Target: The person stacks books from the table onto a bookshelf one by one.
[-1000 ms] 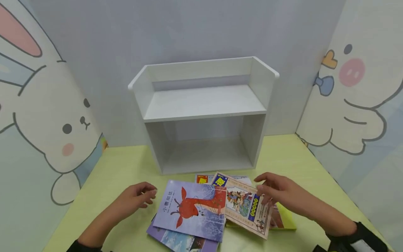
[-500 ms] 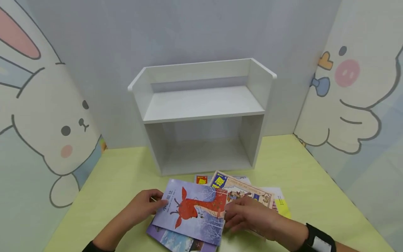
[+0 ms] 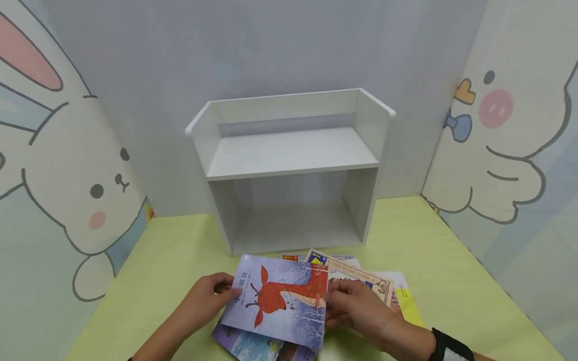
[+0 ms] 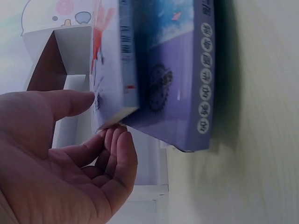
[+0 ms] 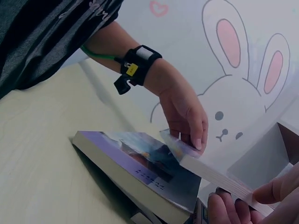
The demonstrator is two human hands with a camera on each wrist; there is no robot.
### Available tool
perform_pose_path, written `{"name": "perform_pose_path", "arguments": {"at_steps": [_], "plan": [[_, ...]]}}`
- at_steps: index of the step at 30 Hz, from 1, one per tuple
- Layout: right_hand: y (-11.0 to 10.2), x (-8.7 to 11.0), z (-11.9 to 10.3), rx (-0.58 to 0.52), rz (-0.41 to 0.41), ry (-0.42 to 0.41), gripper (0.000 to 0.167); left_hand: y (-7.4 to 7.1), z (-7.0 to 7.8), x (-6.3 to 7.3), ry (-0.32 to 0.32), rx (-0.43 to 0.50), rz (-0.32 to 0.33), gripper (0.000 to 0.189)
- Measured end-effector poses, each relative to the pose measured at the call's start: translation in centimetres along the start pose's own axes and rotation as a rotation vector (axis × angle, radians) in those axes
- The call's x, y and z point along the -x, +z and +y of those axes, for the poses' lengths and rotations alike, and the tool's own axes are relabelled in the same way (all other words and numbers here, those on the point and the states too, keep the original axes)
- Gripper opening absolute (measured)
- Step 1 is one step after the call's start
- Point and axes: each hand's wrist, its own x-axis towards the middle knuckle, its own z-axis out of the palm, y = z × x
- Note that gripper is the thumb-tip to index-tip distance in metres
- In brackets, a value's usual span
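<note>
A lavender picture book [image 3: 289, 301] with a red deer on its cover is held between both hands. My left hand [image 3: 205, 301] pinches its left edge, thumb on top and fingers beneath. At the opposite edge my right hand [image 3: 363, 311] grips it, with the thumb over the cover. In the right wrist view, the picture book [image 5: 219, 179] is raised and tilted above a thick purple book [image 5: 140, 175]. The purple book [image 4: 175, 79] lies flat on the table, partly hidden in the head view. A peach-bordered book [image 3: 356, 273] lies behind the right hand.
A white two-tier shelf [image 3: 293, 173] stands behind the books on the pale yellow-green table [image 3: 176, 250]. A white-and-yellow book [image 3: 408, 301] pokes out at the right of the pile, and another book's edge [image 3: 293, 257] shows at the back. Cartoon-printed walls flank the table.
Both hands came inward from either side and took hold of the deer book's edges. The book has since risen slightly from the purple one.
</note>
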Motion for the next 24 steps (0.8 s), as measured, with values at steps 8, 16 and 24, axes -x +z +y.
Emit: {"name": "perform_pose_path", "arguments": {"at_steps": [8,16,24], "plan": [[-1.1,-0.3,-1.7,-0.002,0.064,-0.021,0.028,-0.4,1.5,0.0,0.009,0.196,-0.025,0.027],[-2.0,-1.1,-2.9,-0.003,0.072,-0.065,0.037,-0.6,2.7,-0.4,0.059,0.259,-0.040,0.032],[-3.0,-3.1,-4.4,0.057,0.184,-0.096,0.040,-0.7,3.6,-2.4,0.025,0.321,-0.038,0.035]]}}
